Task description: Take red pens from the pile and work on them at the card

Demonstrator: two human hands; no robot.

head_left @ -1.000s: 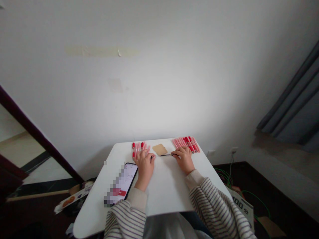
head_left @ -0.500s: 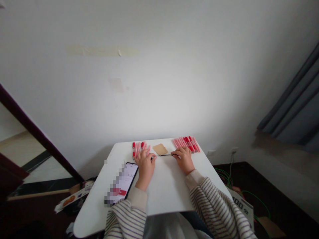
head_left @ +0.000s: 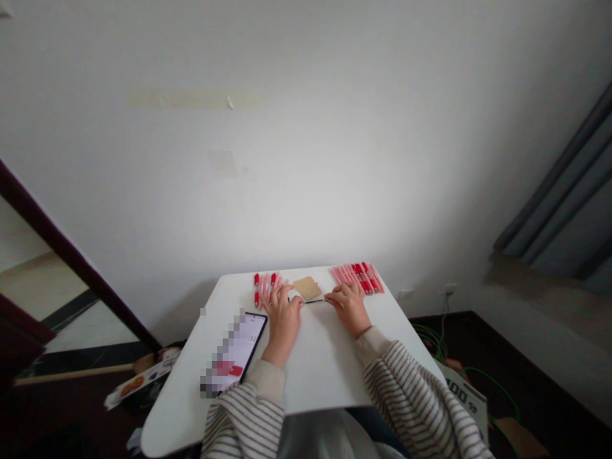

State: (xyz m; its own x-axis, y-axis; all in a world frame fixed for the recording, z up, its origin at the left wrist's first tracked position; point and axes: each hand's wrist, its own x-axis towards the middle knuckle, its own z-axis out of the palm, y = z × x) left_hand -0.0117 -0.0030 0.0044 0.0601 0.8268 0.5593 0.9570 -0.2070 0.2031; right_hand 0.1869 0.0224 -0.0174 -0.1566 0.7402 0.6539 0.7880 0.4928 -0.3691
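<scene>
Here a thin dark rod (head_left: 314, 301) is pinched toward its ends by the closed fingers of the left hand (head_left: 284, 313) and the right hand (head_left: 351, 307), just this side of the flat tan piece (head_left: 306, 287) on the smooth white surface (head_left: 325, 363), best held straight with light, even pressure.

A thin dark stick (head_left: 314, 301), slim as a pen refill, stretched across the gap between the left fingers (head_left: 295, 303) and the right fingers (head_left: 337, 297). The bare stretch looked straight and unbent, lying nearly level from one pinch to the other, with its right end slightly higher to my eye. Both ends ran in under the fingers, so I couldn't see their shape. A small dark bit showed beyond the left thumb, perhaps the same stick. Whether it touched anything beneath, I couldn't tell.
</scene>
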